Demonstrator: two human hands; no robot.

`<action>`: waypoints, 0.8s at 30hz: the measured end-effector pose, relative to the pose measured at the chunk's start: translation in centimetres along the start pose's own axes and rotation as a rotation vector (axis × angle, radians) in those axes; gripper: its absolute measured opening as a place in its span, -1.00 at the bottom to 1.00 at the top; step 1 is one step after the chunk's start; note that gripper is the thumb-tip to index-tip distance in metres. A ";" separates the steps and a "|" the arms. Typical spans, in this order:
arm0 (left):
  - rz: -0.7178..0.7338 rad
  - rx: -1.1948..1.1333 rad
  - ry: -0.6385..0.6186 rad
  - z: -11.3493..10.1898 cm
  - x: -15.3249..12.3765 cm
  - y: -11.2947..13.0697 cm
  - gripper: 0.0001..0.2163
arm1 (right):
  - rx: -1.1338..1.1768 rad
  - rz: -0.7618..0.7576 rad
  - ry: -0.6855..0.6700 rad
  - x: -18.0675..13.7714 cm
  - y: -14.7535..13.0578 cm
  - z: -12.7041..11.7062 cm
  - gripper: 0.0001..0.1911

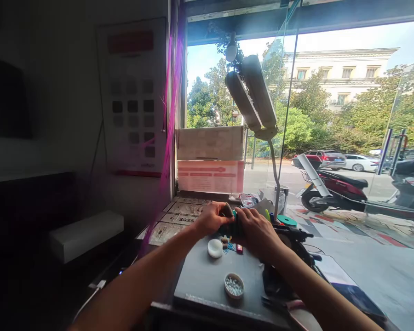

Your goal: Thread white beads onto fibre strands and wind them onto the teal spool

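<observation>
Over the far part of a grey work board [196, 278], both hands meet. My left hand [212, 219] is closed, with a small dark, rounded piece [229, 210] at its fingertips. My right hand [258, 231] is curled, fingers bent down, and a bit of teal [234, 214] shows beside them. Whatever the fingers grip is mostly hidden and in shadow. Just below the hands lie a round white lid [215, 248], a small pink-red item [239, 248] and some tiny blue pieces [230, 247]. A round tub [233, 286] of small whitish pieces stands nearer me.
A two-tube desk lamp [258, 99] rises behind the hands. Dark tools [293, 234] and a teal disc [287, 220] crowd the right side. Beyond the glass stands a scooter [341, 184]. A white box [86, 235] is at the left, with a white cable [89, 299] below.
</observation>
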State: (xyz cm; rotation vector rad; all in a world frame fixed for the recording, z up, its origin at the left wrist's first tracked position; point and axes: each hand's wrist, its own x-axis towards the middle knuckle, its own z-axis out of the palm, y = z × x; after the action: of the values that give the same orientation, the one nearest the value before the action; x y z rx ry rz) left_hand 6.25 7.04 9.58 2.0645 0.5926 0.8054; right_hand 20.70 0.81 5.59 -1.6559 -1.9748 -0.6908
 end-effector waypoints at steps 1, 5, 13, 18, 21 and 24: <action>-0.002 -0.018 0.041 0.6 -0.6 -0.4 -0.89 | -0.008 0.001 0.002 0.0 0.0 0.0 -0.32; 0.005 0.016 0.218 2.8 -2.5 -1.2 -0.85 | -0.032 -0.008 0.012 -0.3 -0.2 0.2 -0.36; 0.045 0.015 0.283 5.9 -6.9 -3.5 -0.86 | -0.027 0.008 -0.029 -0.1 -0.2 -0.3 -0.44; -0.297 -0.489 0.383 6.4 -6.1 -6.7 -0.82 | 0.014 0.004 -0.111 0.3 0.2 -0.7 -0.40; -0.329 -0.627 0.260 6.5 -4.8 -7.1 -0.70 | 0.016 0.018 -0.144 0.5 0.3 -0.7 -0.37; -0.308 -0.711 0.179 6.8 -4.2 -7.0 -0.68 | 0.014 0.020 -0.170 0.5 0.2 -0.7 -0.36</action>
State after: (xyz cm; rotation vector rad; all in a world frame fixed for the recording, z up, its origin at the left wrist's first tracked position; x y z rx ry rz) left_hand 7.39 4.68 -0.71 1.2313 0.5928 0.8645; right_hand 20.80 0.77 6.50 -1.7756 -2.0707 -0.5429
